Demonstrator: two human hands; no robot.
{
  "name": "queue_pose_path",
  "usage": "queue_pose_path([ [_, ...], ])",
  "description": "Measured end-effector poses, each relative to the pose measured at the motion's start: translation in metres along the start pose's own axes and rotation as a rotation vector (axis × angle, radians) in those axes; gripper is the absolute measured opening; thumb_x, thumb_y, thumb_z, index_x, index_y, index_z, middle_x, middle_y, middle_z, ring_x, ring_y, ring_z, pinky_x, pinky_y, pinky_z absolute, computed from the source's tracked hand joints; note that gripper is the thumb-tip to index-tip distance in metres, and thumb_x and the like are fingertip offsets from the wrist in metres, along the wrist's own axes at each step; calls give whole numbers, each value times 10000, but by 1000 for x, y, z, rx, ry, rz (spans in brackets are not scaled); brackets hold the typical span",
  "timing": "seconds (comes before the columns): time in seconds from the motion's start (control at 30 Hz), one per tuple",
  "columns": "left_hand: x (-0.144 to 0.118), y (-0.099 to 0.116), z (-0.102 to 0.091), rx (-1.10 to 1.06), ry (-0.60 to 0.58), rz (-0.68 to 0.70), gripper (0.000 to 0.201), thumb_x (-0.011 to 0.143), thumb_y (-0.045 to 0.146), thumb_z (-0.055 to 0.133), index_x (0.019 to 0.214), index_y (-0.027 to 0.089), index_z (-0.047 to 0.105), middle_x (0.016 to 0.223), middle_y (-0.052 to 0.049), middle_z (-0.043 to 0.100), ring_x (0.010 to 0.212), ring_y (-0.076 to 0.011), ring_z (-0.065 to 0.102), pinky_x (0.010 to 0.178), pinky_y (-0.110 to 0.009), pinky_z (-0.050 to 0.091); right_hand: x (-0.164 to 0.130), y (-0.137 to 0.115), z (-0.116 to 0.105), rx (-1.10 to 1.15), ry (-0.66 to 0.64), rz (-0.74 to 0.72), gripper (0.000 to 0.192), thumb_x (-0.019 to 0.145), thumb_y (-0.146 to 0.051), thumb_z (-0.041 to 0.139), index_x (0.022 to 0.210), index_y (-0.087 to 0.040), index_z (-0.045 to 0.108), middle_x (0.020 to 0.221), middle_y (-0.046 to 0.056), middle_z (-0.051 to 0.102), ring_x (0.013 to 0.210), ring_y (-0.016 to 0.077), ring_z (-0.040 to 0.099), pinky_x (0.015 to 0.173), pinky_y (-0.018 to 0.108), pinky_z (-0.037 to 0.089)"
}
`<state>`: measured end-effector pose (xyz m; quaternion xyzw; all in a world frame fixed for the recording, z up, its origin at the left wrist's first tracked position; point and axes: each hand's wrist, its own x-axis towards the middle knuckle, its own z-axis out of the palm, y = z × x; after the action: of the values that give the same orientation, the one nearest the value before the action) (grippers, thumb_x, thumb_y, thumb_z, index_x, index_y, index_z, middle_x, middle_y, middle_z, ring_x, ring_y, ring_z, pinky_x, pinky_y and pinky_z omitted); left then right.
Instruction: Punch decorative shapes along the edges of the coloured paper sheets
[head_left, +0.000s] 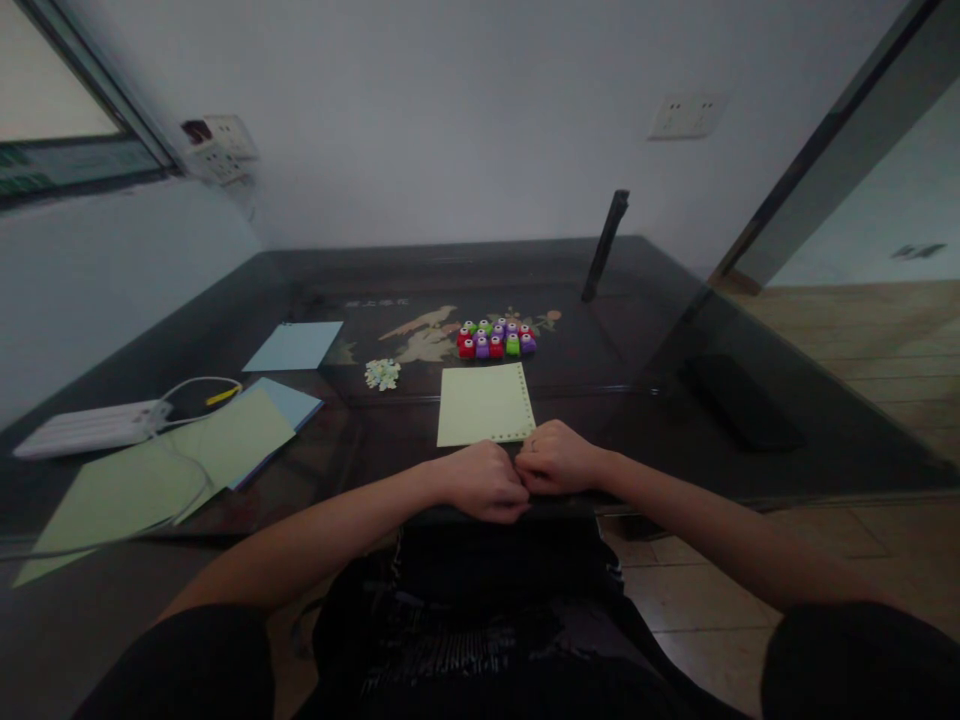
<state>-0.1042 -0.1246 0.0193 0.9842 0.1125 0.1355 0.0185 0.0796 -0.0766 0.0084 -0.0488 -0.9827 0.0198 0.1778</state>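
Note:
My left hand (489,481) is closed in a fist at the front edge of the dark table. Against it, knuckles touching, rests my right hand (559,458), also curled into a fist. Nothing shows in either one. Just beyond them lies a pale yellow-green sheet of paper (484,405), with small punched holes along its right edge and part of its bottom edge. Behind the sheet stand several small craft punches (496,340) in red, purple and green, grouped in tight rows. A little pile of pale paper cut-outs (382,374) is left of the sheet.
At the left are a light blue sheet (294,346), overlapping green sheets (187,450), and a white power strip (94,428) with a cable. A dark upright bar (606,245) stands at the back. A black flat object (742,403) lies on the right.

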Motion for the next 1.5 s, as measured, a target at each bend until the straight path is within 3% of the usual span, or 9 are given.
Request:
queue_pose_path([
  [0.43,-1,-1,1,-27,36,-2,293,839,241,473,565,199,565,533,-1,622,485,-109,548,510,-257,374,0,0,-1,20,1,5,286,828,-251,423,579,-185,548,515,-9,571,447,98,419,496,259,208],
  [0.63,-1,2,-2,-53,75,-19,323,856,245,436,550,198,525,516,-3,582,475,-106,502,510,-257,355,0,1,-3,178,21,87,274,812,-239,452,547,-186,500,483,-28,498,456,92,379,497,252,207],
  [0.7,-1,2,-7,-100,171,-107,362,871,257,413,519,194,469,480,2,532,471,-106,475,531,-257,361,0,2,-7,263,63,152,290,818,-228,449,531,-185,457,477,-36,449,464,88,365,502,245,225],
  [0.77,-2,-2,-16,-157,347,-332,392,889,285,390,509,193,421,465,7,486,488,-111,457,562,-258,379,0,4,-12,341,163,263,329,845,-241,437,522,-187,408,482,-40,405,471,87,351,506,240,246],
  [0.87,-10,-22,-29,-291,693,-803,368,896,353,392,575,187,463,573,-8,539,600,-132,507,647,-269,428,5,11,-20,486,438,557,336,894,-308,425,582,-188,450,546,-26,440,530,102,414,543,235,322],
  [0.97,-24,-47,-34,-504,918,-1058,316,891,377,387,747,177,585,819,-33,644,845,-169,587,827,-299,451,14,24,-17,754,728,803,250,904,-400,424,840,-205,566,774,24,584,735,148,556,662,267,438],
  [1.17,-47,-64,-13,-739,1076,-1211,331,888,360,420,1147,222,574,1305,-32,551,1280,-193,430,1080,-341,314,28,46,21,951,842,970,333,883,-497,433,1121,-279,516,1156,60,572,1083,202,542,889,385,470],
  [1.3,-43,-65,-1,-918,1040,-1238,432,901,383,419,1312,255,451,1374,-37,497,1284,-208,439,1059,-382,367,34,46,40,931,851,947,400,897,-521,389,1215,-288,458,1241,68,535,1133,208,523,926,415,466],
  [1.5,-44,-75,3,-957,1035,-1243,448,899,386,430,1333,277,430,1453,-28,410,1328,-220,394,1081,-396,350,42,41,38,1043,875,1015,398,869,-502,461,1194,-272,469,1269,78,524,1175,219,505,974,442,446],
])
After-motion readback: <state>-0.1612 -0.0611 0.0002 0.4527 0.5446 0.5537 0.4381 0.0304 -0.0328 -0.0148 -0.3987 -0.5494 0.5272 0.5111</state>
